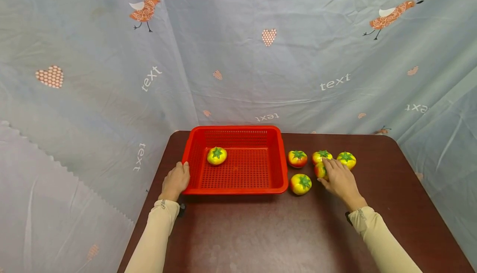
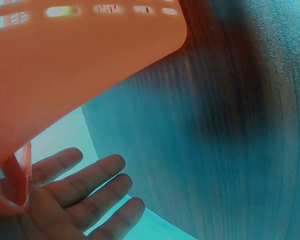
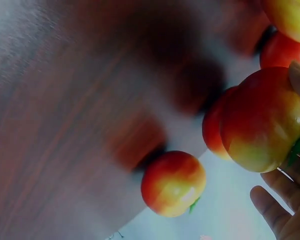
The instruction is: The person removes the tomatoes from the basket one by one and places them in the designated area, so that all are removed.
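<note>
A red plastic basket with a perforated floor stands on the table, and one red-and-yellow tomato with a green star-shaped top lies inside it. My left hand is at the basket's left rim. In the left wrist view its four fingers stretch out straight beside the red rim; the thumb is hidden. To the right of the basket, my right hand holds another tomato between thumb and fingers. This tomato sits among several similar ones, overlapping one behind it in the right wrist view.
Two tomatoes, one farther back and one nearer, lie close to the basket's right side. Another tomato is just beyond my right hand. A patterned curtain hangs behind the dark brown table.
</note>
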### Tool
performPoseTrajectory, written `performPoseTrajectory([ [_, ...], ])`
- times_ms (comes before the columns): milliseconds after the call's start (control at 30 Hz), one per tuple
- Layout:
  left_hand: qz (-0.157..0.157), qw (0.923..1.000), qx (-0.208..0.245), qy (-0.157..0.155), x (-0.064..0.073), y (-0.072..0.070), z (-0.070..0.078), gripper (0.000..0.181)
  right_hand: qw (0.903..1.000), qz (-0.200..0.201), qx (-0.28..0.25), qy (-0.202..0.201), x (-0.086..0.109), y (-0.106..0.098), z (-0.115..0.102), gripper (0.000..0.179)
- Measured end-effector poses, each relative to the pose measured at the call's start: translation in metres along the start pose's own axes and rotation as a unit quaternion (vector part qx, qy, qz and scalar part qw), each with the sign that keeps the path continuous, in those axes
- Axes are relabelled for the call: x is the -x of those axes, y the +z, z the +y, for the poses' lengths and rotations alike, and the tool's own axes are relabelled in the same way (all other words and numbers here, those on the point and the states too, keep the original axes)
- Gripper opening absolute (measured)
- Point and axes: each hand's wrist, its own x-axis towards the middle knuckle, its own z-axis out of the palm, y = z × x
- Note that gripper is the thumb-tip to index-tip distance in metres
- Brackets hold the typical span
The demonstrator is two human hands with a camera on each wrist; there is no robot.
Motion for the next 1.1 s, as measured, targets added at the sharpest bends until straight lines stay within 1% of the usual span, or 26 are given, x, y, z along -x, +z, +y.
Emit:
performPoseTrajectory([
  [167,0.0,1.0,-0.001,0.003,-0.001,0.001,0.0,0.053,0.9999,-0.01,0.002,-0.003,0.011,0.005,-0.002,0.071],
  [333,0.008,1.0,-0.004,0.001,-0.001,0.003,-0.001,0.053,0.9996,-0.026,0.006,-0.005,0.022,0.011,-0.007,0.072],
  [433,0.012,0.9999,-0.004,0.002,-0.002,0.003,-0.001,0.052,0.9995,-0.027,0.01,-0.008,0.026,0.014,-0.009,0.072],
  [567,0.013,0.9999,-0.002,0.003,-0.002,0.003,-0.001,0.05,0.9996,-0.024,0.013,-0.009,0.028,0.017,-0.01,0.072],
  [767,0.01,0.9999,-0.003,0.004,-0.002,0.004,-0.001,0.05,0.9993,-0.033,0.017,-0.006,0.029,0.018,-0.01,0.072],
  [1000,0.012,0.9999,-0.002,0.003,-0.002,0.004,-0.002,0.051,0.9996,-0.019,0.021,-0.011,0.031,0.015,-0.011,0.07],
  [1100,0.013,0.9999,-0.002,0.002,-0.002,0.004,-0.003,0.05,0.9995,-0.022,0.021,-0.009,0.03,0.016,-0.012,0.071],
])
